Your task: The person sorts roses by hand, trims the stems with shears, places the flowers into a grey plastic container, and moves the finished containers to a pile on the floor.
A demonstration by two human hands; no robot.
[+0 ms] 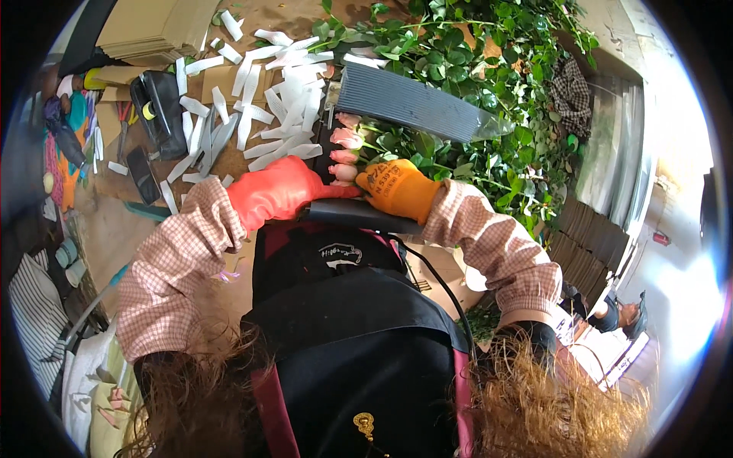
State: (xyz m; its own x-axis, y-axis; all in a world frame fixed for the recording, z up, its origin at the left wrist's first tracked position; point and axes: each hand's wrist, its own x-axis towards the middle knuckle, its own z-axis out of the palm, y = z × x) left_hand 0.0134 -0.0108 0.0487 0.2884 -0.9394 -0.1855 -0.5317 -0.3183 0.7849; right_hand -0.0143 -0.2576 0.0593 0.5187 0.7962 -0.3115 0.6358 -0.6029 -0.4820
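My left hand (280, 189), in a red rubber glove, reaches across with its fingertips at the lowest of several pink roses (346, 138). My right hand (395, 186), in an orange glove, is closed around something beside the same rose heads; its fingers hide what they grip, and I cannot tell whether it is a stem. The roses lie in a column, heads to the left and leafy stems to the right, between a ribbed dark grey panel (406, 100) above and a dark bar (361, 214) below. White mesh sleeves (295, 94) are scattered left of the roses.
Leafy rose stems (458, 51) are heaped at the upper right. Stacked cardboard sheets (154, 28), a black case (160, 114) and a phone (143, 174) are at the left. Folded cardboard (590, 240) stands at the right. Part of another person (624, 315) shows at the far right.
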